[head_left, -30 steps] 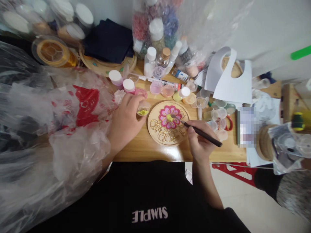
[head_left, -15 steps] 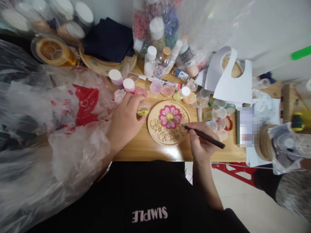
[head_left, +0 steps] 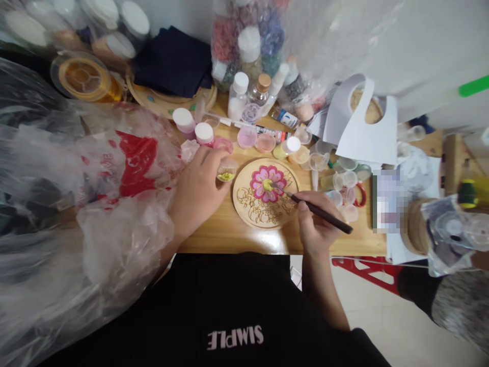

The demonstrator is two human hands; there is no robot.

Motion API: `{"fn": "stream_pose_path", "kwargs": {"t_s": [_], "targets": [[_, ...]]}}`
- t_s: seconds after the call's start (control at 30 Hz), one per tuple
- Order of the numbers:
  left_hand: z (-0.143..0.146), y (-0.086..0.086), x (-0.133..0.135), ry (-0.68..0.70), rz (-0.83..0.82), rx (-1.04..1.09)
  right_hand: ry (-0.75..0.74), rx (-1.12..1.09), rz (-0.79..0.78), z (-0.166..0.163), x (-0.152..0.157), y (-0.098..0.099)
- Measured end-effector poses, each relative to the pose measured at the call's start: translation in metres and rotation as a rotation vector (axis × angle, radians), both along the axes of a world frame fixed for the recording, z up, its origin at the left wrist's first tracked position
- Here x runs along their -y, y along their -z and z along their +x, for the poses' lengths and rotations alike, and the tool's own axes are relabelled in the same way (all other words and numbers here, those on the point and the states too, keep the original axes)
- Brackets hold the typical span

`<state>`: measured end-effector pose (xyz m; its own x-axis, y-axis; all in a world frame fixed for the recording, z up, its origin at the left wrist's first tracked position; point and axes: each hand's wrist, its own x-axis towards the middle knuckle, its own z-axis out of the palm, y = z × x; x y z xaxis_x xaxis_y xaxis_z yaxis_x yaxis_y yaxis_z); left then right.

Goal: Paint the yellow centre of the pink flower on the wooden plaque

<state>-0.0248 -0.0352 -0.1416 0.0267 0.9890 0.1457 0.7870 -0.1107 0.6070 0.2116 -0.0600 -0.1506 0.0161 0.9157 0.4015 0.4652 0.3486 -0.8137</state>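
A round wooden disc (head_left: 250, 209) lies on the wooden table, with gold outlines and a pink flower (head_left: 268, 183) painted on it. My right hand (head_left: 315, 227) is closed on a thin black brush (head_left: 321, 212), its tip touching the flower's yellow centre. My left hand (head_left: 198, 191) rests left of the disc, fingers closed round a small clear cup of yellow paint (head_left: 226, 172).
Crumpled plastic bags (head_left: 95, 204) with red print fill the left. Small paint cups (head_left: 342, 186), capped bottles (head_left: 239, 94), a marker and a tube crowd the table behind and right of the disc. White card (head_left: 362, 127) and another wooden disc (head_left: 416, 227) sit at right.
The brush tip drew back a little to the right over the flower, then returned to its yellow centre. My left hand stayed on the yellow paint cup.
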Motion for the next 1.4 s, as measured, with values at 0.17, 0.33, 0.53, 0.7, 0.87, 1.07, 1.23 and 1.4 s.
{"fn": "stream_pose_path", "kwargs": {"t_s": [0.17,0.33,0.53,0.7,0.87,1.07,1.23,1.4], "targets": [[-0.0001,-0.0012,-0.0005,0.006,-0.019,-0.039,-0.03,0.021,-0.002,-0.0024,-0.001,-0.0015],[-0.0007,-0.0011,-0.0002,0.01,-0.021,-0.063,-0.004,0.012,0.0,-0.0022,-0.0022,-0.0012],[-0.0003,-0.001,0.0001,0.005,-0.026,-0.048,0.012,0.012,0.001,-0.0008,-0.0022,0.0009],[0.0,-0.0012,-0.0001,0.007,-0.026,-0.044,0.039,0.044,-0.004,-0.0003,-0.0017,0.0009],[0.0001,-0.0014,-0.0001,0.0,-0.043,-0.055,0.017,0.029,-0.001,-0.0016,-0.0023,-0.0003],[-0.0001,-0.0021,0.0003,-0.006,-0.061,-0.071,-0.003,0.025,-0.019,-0.0029,-0.004,-0.0002],[0.0004,-0.0028,0.0002,-0.015,-0.062,-0.05,0.015,0.025,-0.017,-0.0005,-0.0033,0.0008],[0.0008,-0.0031,0.0,-0.016,-0.066,-0.045,0.015,0.062,0.005,0.0003,-0.0021,-0.0011]]}}
